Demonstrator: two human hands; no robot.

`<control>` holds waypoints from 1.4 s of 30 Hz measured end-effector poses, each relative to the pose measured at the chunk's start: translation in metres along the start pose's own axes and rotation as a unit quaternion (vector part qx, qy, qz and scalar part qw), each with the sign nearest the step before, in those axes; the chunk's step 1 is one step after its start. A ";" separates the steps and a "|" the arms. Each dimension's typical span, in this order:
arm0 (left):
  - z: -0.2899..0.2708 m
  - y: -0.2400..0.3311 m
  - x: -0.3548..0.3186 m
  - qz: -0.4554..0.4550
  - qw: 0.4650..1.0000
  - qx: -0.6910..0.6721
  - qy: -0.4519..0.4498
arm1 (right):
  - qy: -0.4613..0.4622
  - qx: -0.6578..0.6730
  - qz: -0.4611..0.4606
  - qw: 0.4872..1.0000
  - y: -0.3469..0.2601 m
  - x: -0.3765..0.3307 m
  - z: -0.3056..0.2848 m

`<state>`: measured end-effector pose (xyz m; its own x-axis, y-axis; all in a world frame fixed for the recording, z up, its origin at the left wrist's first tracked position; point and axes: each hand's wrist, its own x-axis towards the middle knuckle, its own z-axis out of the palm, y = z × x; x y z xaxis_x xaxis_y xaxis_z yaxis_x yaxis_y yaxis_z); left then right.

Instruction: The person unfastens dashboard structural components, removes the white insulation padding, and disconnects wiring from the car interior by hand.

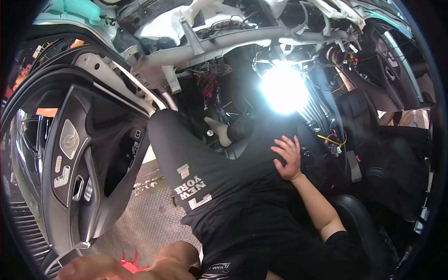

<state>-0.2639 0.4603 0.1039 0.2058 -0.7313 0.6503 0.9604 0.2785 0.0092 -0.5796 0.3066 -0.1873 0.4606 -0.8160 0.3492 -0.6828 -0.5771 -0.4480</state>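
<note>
Nearest, the left hand (93, 269) lies blurred at the lower edge beside a red clip (130, 265), grip unclear. The right hand (288, 157) rests open, bracing on a co-worker's black-shirted back (233, 186) under the stripped dashboard (242, 37).

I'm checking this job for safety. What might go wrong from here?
1. The right hand rests open on a co-worker's torso. A sudden shift by either could jostle that person's hand, which reaches deep into the footwell.
2. Loose wires hang from the stripped dashboard and may snag an arm.
3. The work lamp glares and may hide small parts.
</note>
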 end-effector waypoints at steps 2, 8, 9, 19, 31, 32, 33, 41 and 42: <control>-0.007 -0.005 -0.007 0.054 0.999 0.000 -0.010 | 0.000 0.000 0.002 1.000 0.003 -0.004 0.000; -0.035 -0.002 0.034 -0.089 0.985 0.116 0.093 | -0.006 -0.006 0.002 1.000 -0.001 0.001 0.004; -0.050 -0.008 0.014 0.025 0.977 0.200 0.068 | -0.006 -0.008 0.002 1.000 -0.001 0.003 0.004; -0.198 0.030 0.033 0.012 0.661 0.666 0.346 | -0.050 -0.002 0.028 0.998 -0.009 0.020 -0.001; -0.375 0.071 0.069 0.027 0.623 0.629 0.464 | 0.067 0.302 0.200 0.930 0.073 0.185 0.039; -0.392 0.074 0.071 0.016 0.632 0.623 0.461 | 0.054 0.389 0.225 0.892 0.098 0.205 0.068; -0.403 0.073 0.076 0.018 0.625 0.629 0.462 | 0.016 0.390 0.244 0.888 0.088 0.232 0.077; -0.474 0.148 0.100 -0.167 0.645 0.553 0.500 | -0.147 0.426 0.210 0.867 0.043 0.350 0.203; -0.475 0.142 0.103 -0.131 0.667 0.534 0.502 | -0.157 0.370 0.208 0.892 0.033 0.355 0.205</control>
<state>-0.0174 0.1289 -0.1889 0.5945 -0.7408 -0.3126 0.4165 -0.0488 0.9078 -0.3217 -0.0089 -0.2469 0.4712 -0.8657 -0.1691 -0.3231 0.0089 -0.9463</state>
